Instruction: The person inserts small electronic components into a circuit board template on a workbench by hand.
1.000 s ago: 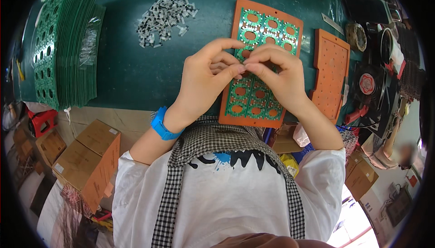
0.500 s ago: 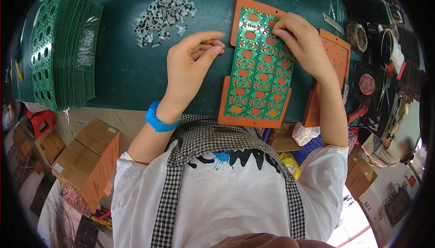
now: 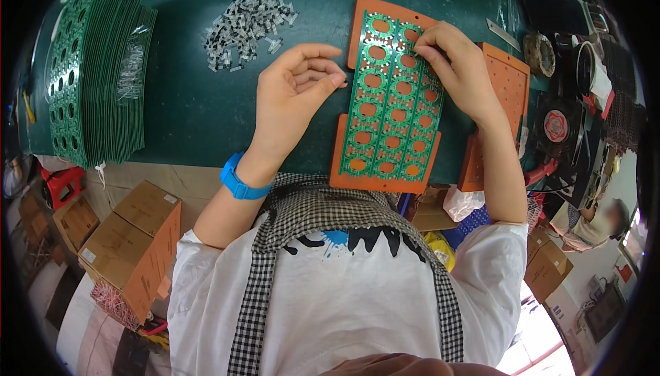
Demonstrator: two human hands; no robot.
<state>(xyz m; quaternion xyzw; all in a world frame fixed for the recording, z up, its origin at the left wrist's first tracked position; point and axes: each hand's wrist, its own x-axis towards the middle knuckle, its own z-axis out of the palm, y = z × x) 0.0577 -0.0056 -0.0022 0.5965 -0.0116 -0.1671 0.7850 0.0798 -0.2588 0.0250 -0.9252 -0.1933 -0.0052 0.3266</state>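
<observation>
— Where's the board?

— The green circuit panel (image 3: 393,97) lies on its orange carrier plate (image 3: 342,148), right in front of me on the dark green mat (image 3: 192,101).

— And your hands?

— My right hand (image 3: 462,73) is on the panel's upper right part, fingertips pinched together; maybe on a tiny part, though I can't make one out. My left hand (image 3: 292,97) hovers just beside the panel's left edge, fingers loosely curled, holding nothing. The pile of small grey components (image 3: 244,22) sits beyond it.
</observation>
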